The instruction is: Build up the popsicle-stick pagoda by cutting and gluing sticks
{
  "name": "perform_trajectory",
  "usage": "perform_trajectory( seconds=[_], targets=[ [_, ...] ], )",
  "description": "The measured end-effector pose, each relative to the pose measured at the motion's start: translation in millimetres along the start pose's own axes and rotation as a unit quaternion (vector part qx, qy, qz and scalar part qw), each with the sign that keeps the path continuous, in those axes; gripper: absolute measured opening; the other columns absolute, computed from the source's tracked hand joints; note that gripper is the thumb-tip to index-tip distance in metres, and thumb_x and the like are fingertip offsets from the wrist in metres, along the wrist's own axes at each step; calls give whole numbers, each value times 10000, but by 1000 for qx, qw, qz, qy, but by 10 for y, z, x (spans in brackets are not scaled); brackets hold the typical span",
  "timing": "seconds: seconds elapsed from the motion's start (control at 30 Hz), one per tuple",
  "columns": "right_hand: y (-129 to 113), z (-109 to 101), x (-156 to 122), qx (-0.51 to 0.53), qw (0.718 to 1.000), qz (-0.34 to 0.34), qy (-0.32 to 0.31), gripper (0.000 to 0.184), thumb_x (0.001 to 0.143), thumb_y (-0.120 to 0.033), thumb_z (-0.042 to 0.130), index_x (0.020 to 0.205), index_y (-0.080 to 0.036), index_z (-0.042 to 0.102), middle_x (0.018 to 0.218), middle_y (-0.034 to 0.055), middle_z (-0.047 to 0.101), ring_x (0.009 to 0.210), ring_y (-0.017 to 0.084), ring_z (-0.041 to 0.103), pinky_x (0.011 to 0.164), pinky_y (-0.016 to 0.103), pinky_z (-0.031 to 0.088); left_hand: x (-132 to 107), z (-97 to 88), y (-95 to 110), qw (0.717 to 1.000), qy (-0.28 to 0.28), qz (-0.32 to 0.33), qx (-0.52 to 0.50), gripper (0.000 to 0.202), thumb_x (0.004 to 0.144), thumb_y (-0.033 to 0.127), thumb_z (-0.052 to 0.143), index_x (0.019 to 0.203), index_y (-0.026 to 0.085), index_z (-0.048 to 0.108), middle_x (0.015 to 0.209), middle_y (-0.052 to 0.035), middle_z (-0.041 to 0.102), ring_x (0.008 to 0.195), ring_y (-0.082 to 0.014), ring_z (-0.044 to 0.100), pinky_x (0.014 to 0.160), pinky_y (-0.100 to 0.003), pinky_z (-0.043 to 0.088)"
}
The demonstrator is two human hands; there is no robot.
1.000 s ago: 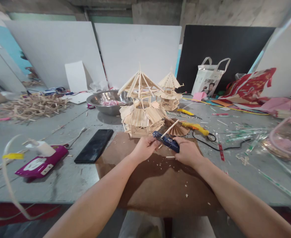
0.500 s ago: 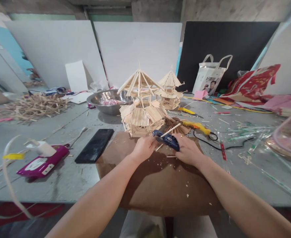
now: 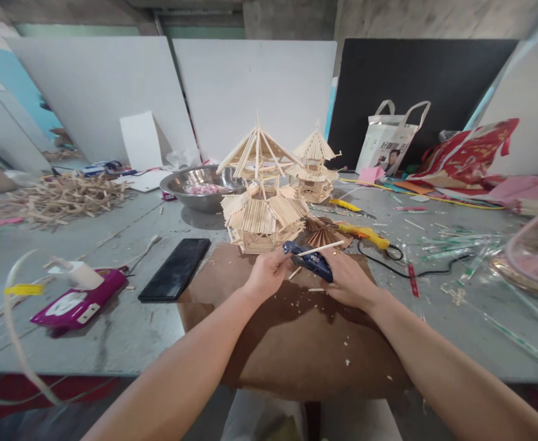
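Observation:
In front of me, my right hand is closed around a blue-handled hand cutter, its head pointing left. A thin wooden stick lies across the cutter's head, and my left hand pinches its left end. The stick's free end reaches right, above my right hand. My fingers partly hide the cutter's jaws. Just beyond my hands stands a stick-built pavilion model with an open-framed upper roof. Short cut sticks and chips lie on the brown board below.
Left are a black phone and a purple power strip. A metal bowl, a second pavilion model and a stick pile stand behind. A yellow glue gun with a black cord lies right.
The wooden stick has swung flatter, its free end moving right and down over my right hand. Both hands and the cutter have hardly moved.

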State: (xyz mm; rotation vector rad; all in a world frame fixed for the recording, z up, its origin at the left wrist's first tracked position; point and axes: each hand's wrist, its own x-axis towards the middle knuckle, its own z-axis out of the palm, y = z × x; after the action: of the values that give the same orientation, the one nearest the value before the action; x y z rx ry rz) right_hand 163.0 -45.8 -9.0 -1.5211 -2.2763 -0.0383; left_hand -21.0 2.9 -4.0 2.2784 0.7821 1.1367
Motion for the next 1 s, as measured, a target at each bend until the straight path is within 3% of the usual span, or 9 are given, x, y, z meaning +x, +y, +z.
perform_trajectory(
  seconds=[0.17,0.3,0.53,0.7,0.8,0.9,1.0],
  targets=[
    [2,27,0,-1,1000,30,2,536,595,-150,455,1122,-87,376,1007,134,534,905,236,489,752,332,374,1,9,22,992,-56,-73,-83,281,777,286,404,555,160,522,474,14,478,419,-73,426,435,-179,327],
    [15,28,4,3,1000,26,-3,529,603,-156,461,1122,-94,373,1016,130,531,933,232,482,763,329,371,0,41,-5,972,-92,-134,-169,324,776,382,391,571,156,499,495,19,497,317,-45,353,346,-180,267],
    [23,30,3,-6,1000,12,-6,486,619,-153,459,1097,-117,378,1011,123,532,890,227,498,740,326,374,-7,56,-56,998,-23,-19,-54,300,795,260,369,549,152,500,522,-2,507,508,-85,467,510,-185,352],
    [10,52,8,-20,999,24,12,516,601,-151,460,1107,-104,372,997,134,533,905,242,491,748,338,372,7,48,-54,998,-36,-7,-42,282,783,181,363,534,148,492,501,8,492,542,-92,485,533,-186,362],
    [7,52,8,-15,1000,23,13,492,601,-151,456,1087,-121,384,995,121,534,899,234,494,752,333,375,9,36,-41,1000,-15,4,-3,252,758,136,375,539,146,499,506,11,487,543,-89,482,534,-185,358],
    [10,53,8,-13,1000,23,14,515,594,-149,462,1101,-113,376,1013,126,527,910,236,487,763,336,375,1,42,-29,1000,-9,-20,-15,245,754,150,387,534,143,495,500,15,487,478,-70,461,490,-177,348],
    [13,60,14,-14,999,27,33,509,603,-159,472,1103,-111,387,1028,130,515,931,236,470,790,338,365,-4,69,-36,988,-49,-104,-106,224,753,201,402,557,141,493,479,29,492,349,-42,399,380,-164,304]
  ],
)
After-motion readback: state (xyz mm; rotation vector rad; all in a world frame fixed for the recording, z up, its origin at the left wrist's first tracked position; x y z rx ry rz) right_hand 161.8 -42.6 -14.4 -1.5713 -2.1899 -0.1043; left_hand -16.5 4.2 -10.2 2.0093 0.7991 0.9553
